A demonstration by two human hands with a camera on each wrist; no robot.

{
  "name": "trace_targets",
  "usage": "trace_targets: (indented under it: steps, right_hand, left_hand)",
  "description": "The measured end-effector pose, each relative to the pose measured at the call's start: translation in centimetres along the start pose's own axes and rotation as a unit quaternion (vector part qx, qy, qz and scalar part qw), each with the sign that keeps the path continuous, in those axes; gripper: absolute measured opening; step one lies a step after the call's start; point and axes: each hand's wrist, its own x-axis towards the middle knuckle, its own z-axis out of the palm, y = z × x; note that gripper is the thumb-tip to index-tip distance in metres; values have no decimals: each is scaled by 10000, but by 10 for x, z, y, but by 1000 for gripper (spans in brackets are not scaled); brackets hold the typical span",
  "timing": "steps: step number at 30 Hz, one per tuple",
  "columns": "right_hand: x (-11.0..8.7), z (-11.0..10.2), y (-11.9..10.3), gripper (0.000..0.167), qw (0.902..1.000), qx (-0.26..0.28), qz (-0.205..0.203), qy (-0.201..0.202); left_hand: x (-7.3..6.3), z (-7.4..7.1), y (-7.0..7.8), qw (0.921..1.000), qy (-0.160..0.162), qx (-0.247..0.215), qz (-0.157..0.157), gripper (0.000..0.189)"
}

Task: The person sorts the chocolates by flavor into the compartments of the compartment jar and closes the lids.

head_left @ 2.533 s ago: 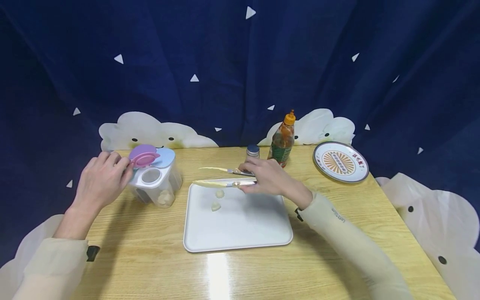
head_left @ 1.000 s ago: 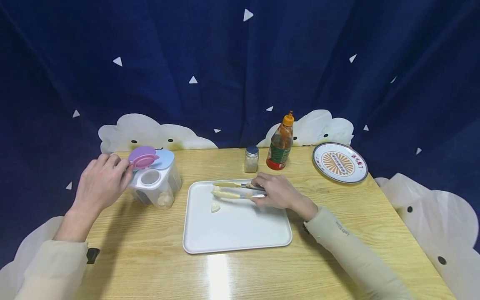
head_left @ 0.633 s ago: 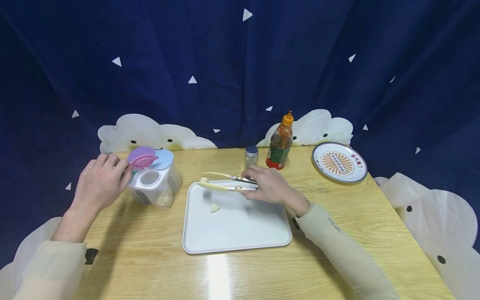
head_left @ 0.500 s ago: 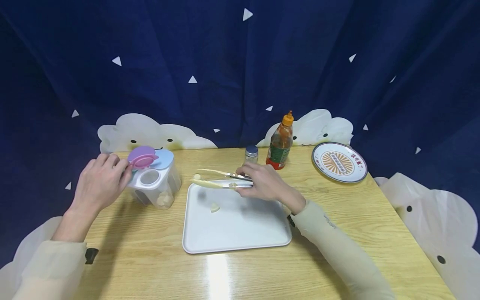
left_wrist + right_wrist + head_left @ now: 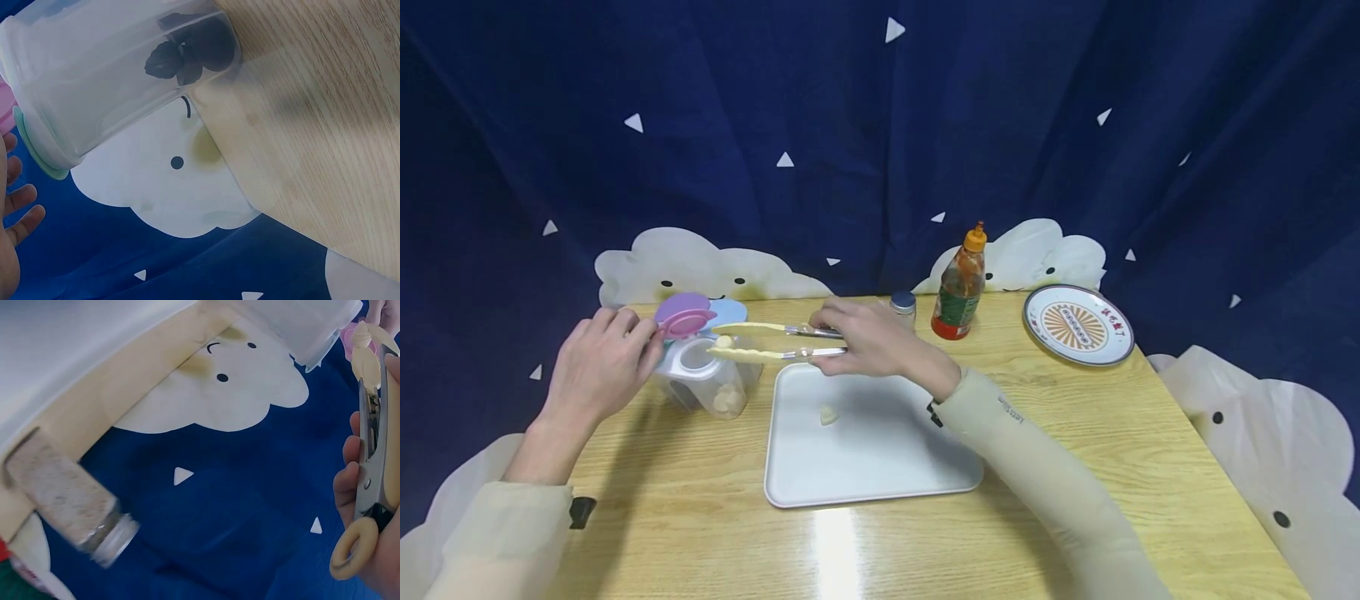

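My left hand (image 5: 597, 367) pinches the raised pink lid (image 5: 688, 322) of a clear container (image 5: 730, 379) with several compartments. Its round white opening (image 5: 697, 357) lies bare beneath the lid, and pale pieces (image 5: 727, 401) show through the wall. In my right hand (image 5: 872, 340) are tongs (image 5: 808, 353) with cream-coloured tips; the right wrist view shows fingers curled round the tongs' metal handle (image 5: 370, 478). A small whitish piece (image 5: 723, 342), perhaps garlic, sits between the tips, just right of the opening. Another pale piece (image 5: 828, 415) lies on the white tray (image 5: 880, 467).
Behind the tray stand a shaker jar (image 5: 903, 303) with a dark cap, partly hidden by my right hand, and a sauce bottle (image 5: 958, 292) with an orange nozzle. A patterned plate (image 5: 1078, 356) rests at the far right. Dark pieces (image 5: 209, 47) fill part of another compartment.
The tongs came down to the tray, took up one of the two pale pieces and moved left with it to the container's opening. My left hand has stayed at the lid.
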Motion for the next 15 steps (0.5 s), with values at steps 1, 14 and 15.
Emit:
trace_targets:
  steps: [1,14,15]
  right_hand:
    - [4,0,-1,42,10000,-41,-45,-34]
    - [33,6,-10,44,9980,-296,-387,-409]
    - [34,6,-10,44,9979,-314,-384,-414]
  left_hand:
    - [0,0,0,10000,-12,-2,-4,35]
    - [0,0,0,10000,-83,35,-9,38]
    - [0,0,-1,10000,-70,27,1,38]
